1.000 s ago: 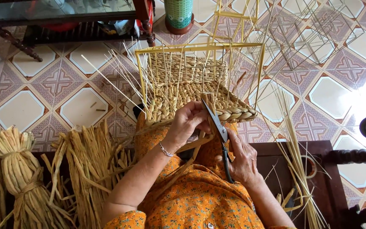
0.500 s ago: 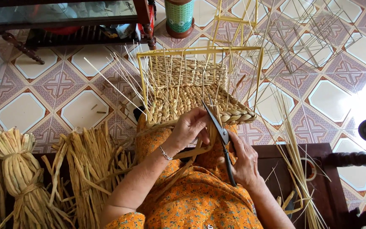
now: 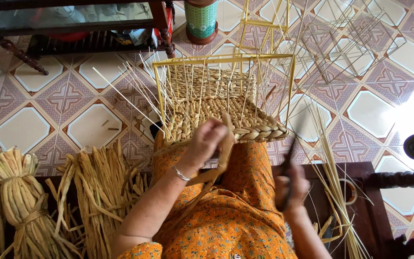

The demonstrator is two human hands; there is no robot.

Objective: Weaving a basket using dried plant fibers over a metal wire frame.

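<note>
Two hands at work | left hand [image 3: 207, 141] pinches a flat straw strip [image 3: 226, 144] at the near rim of the half-woven basket [image 3: 216, 108] on the lap | right hand [image 3: 291, 189], blurred, closed around dark scissors [image 3: 288, 165], apart from the basket | straw bundles [image 3: 20, 206] lie at left.

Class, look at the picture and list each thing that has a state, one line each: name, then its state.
Basket: half woven, spokes sticking up bare, resting on the lap.
Fibre strip: held in the left hand, bent down over the lap.
Scissors: gripped in the right hand, blurred, blades pointing up.
Fibre bundles: tied, lying at the person's left.
Wire frames: bare, unwoven, on the floor.
</note>
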